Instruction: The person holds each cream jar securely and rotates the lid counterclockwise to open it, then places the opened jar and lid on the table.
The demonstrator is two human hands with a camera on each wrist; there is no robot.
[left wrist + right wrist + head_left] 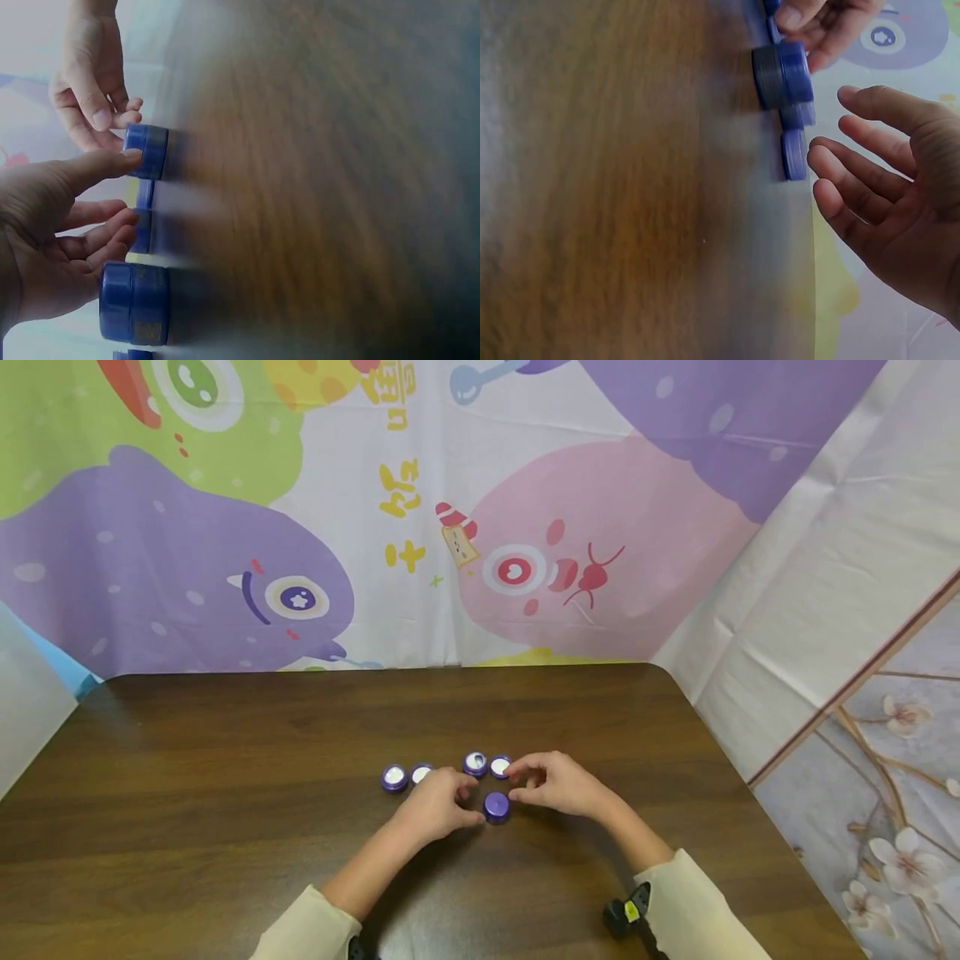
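Observation:
A small purple jar point(496, 807), its purple top facing up, stands between my two hands. My left hand point(435, 806) is at its left side, fingers loosely bent; the thumb tip is at the jar's edge, and I cannot tell whether it touches. Opposite, my right hand point(900, 172) has its fingers spread and relaxed, holding nothing, and the right wrist view shows a gap between its thumb and the jar. Beyond the hands are two purple pieces with white faces, one point(475, 764) beside another point(500, 767), the latter close to the right fingertips.
Left of my left hand sit two more white-faced purple pieces, one point(394, 778) in full sight and one point(422, 772) partly hidden by the hand. All stand on a brown wooden table point(225, 810). A cartoon-printed cloth point(420, 610) hangs behind its far edge.

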